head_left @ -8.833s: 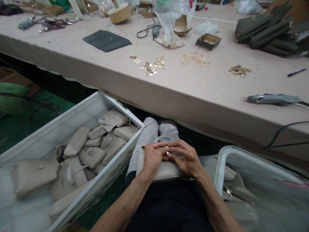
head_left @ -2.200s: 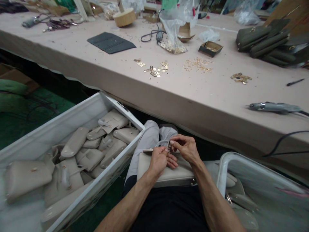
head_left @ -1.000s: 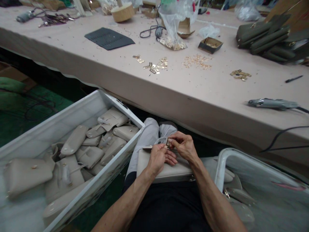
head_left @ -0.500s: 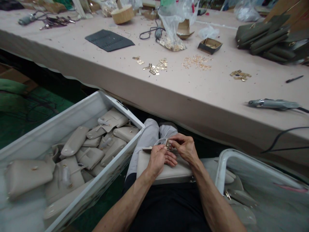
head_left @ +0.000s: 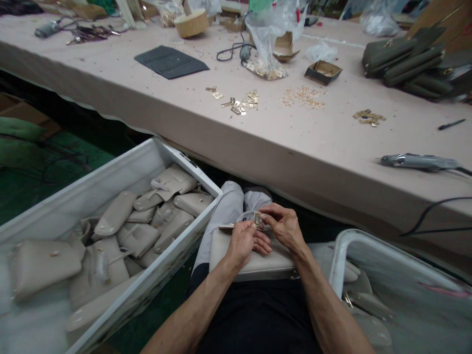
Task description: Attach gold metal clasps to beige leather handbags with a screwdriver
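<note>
A beige handbag [head_left: 258,269] lies across my lap, its raised flap [head_left: 225,226] running behind my left hand. At the flap's edge, a small gold-coloured metal plate [head_left: 257,219] stands between my two hands. My left hand [head_left: 244,244] is closed in a pinch at the flap beside the plate, its lower fingers loosely extended over the bag. With thumb and forefinger, my right hand [head_left: 285,225] grips the plate from the right. Where the plate meets the flap is partly hidden by the fingers.
A white bin [head_left: 147,275] of beige bags is at my left, another bin [head_left: 337,260] at my right. On the table ahead lie metal plates [head_left: 241,103], tiny fasteners [head_left: 304,97], more gold pieces [head_left: 368,117], an electric screwdriver [head_left: 420,161] and dark green bags [head_left: 405,61].
The gold plate shows slightly more clearly between my fingers, with my right hand shifted a little. The whole view has moved slightly; both hands keep their places at the flap.
</note>
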A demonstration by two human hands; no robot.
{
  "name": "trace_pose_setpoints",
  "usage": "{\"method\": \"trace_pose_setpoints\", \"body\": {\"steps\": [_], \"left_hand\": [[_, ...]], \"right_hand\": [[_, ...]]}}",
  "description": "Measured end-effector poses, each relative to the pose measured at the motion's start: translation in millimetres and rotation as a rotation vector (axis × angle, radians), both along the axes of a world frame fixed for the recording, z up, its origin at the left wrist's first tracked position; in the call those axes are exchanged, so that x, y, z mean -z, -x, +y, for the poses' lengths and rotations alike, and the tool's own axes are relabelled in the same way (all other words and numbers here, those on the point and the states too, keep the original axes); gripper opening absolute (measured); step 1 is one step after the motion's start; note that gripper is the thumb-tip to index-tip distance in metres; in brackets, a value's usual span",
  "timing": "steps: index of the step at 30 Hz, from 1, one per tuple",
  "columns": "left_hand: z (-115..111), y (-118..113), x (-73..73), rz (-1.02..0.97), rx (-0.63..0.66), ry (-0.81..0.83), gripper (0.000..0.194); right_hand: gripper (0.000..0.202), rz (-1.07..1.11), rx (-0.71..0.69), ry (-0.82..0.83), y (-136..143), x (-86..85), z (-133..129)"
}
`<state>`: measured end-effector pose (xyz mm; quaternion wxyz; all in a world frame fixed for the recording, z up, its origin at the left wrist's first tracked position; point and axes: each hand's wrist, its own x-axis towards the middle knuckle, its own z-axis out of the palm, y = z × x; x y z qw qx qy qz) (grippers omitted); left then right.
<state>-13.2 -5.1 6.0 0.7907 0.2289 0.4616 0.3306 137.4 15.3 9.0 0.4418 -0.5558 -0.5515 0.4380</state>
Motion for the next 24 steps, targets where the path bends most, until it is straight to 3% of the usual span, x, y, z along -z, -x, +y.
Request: {"method": "trace_pose_setpoints", "body": {"steps": [9,15,20,24], "left_hand": [[-1.8,1.1,-1.4,0.014,0.014,-0.023,0.022],[-3.4,2.5,-1.1,0.018,0.03,-0.034,0.019],[-4.8,1.9,-1.7,0.024,0.039,-0.055,0.025],[-5.1,0.4,0.7,0.022,0.016,-0.066,0.032]], "right_hand": [[0.009,0.089,0.008,0.063,1.4,-1.6,0.7],[0.018,0.174,-0.014,0.085,-0.6,2.4,1.1],[0.031,0.245,-0.075,0.196,-4.1,4.7,1.1],[0.026,0.258,-0.137,0.182,-5.0,3.0,1.9]]}}
